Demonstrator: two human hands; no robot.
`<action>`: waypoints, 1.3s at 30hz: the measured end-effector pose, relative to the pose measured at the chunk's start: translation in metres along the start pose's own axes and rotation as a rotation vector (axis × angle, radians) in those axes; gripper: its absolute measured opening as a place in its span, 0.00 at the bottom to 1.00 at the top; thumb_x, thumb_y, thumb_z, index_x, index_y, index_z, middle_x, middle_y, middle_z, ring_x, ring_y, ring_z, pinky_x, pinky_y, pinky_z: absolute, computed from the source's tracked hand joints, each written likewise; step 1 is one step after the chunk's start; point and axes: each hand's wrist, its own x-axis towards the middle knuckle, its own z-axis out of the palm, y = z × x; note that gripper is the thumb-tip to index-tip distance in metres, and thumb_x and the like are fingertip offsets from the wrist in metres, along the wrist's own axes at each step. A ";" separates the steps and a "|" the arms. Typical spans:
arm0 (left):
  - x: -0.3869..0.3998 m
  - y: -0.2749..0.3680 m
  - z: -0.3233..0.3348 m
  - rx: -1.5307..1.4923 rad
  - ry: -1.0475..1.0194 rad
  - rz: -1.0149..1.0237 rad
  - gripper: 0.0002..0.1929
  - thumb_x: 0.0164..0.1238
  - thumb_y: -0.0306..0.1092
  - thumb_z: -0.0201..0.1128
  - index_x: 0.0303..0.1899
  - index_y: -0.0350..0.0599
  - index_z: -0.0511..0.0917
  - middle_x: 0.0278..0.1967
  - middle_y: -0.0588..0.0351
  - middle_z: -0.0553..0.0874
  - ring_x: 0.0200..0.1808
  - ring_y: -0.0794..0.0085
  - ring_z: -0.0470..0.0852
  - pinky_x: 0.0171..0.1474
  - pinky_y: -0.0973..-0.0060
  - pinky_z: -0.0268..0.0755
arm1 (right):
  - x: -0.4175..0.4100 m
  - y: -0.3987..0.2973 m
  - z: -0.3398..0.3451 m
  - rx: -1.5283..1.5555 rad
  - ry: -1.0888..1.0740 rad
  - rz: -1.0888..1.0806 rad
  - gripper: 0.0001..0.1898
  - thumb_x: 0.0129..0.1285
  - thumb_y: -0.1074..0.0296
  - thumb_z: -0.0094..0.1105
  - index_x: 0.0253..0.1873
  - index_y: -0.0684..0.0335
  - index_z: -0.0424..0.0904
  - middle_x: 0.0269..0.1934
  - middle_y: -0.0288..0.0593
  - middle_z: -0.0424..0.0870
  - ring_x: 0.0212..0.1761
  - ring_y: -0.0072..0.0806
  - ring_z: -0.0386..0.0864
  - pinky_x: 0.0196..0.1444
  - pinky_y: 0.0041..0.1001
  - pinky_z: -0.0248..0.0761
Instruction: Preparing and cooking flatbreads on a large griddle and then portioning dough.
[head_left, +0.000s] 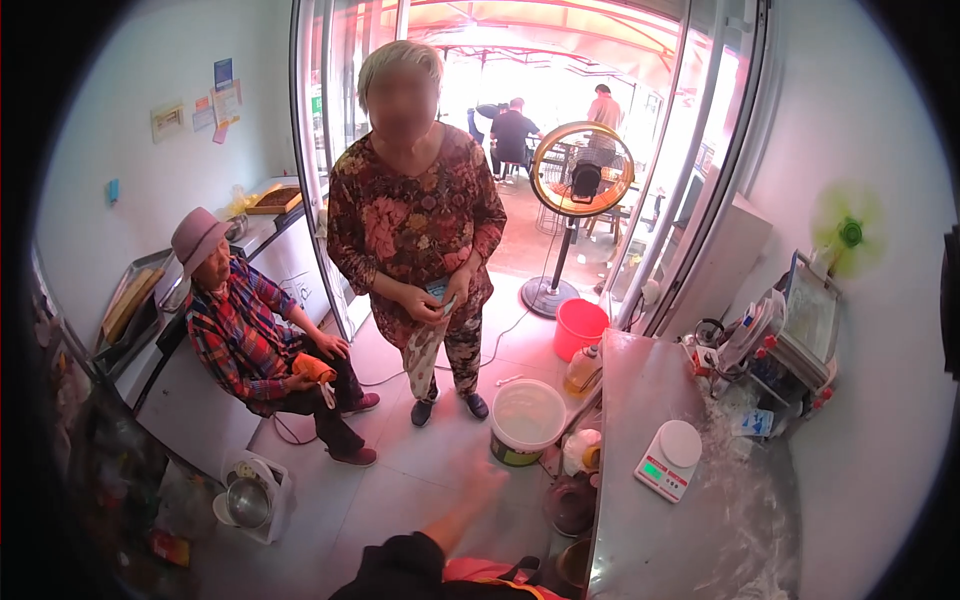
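My left hand (484, 480), blurred by motion, reaches forward over the tiled floor from a black sleeve (401, 566). Its fingers are too smeared to show whether they hold anything. In the picture it appears just below a white-rimmed plastic bucket (527, 416); contact cannot be made out. Out of view is my right hand. Part of a red garment (487, 570) shows at the bottom edge. To the right, a white kitchen scale (667, 461) with a round platform and lit display sits on a flour-dusted metal worktable (637, 397).
A standing person (416, 225) holds banknotes and a cloth bag; another person (247, 315) sits at left. A pedestal fan (581, 172) stands by the doorway. Nearby are a red bucket (581, 330), an oil jug (581, 371), a basin of bowls (255, 495) and a countertop machine (806, 322).
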 end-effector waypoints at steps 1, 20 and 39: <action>-0.035 0.066 0.034 -0.131 -0.034 0.091 0.30 0.53 0.37 0.62 0.57 0.33 0.63 0.50 0.41 0.76 0.52 0.55 0.75 0.54 0.61 0.68 | -0.004 -0.003 -0.002 -0.006 0.015 0.040 0.24 0.57 0.57 0.59 0.54 0.67 0.72 0.46 0.59 0.78 0.49 0.51 0.75 0.51 0.39 0.69; -0.151 0.100 0.108 0.292 -0.589 0.621 0.31 0.57 0.38 0.62 0.61 0.40 0.58 0.49 0.37 0.72 0.48 0.43 0.74 0.50 0.57 0.70 | -0.090 -0.037 -0.046 0.028 -0.090 0.181 0.24 0.58 0.60 0.59 0.55 0.71 0.71 0.47 0.59 0.78 0.48 0.48 0.75 0.50 0.36 0.70; -0.310 0.089 0.106 0.484 -0.717 0.620 0.32 0.60 0.40 0.59 0.63 0.41 0.56 0.55 0.38 0.69 0.51 0.44 0.74 0.52 0.58 0.70 | -0.152 0.004 -0.031 -0.051 -0.143 0.100 0.19 0.57 0.65 0.53 0.51 0.65 0.65 0.36 0.63 0.79 0.41 0.59 0.76 0.44 0.48 0.69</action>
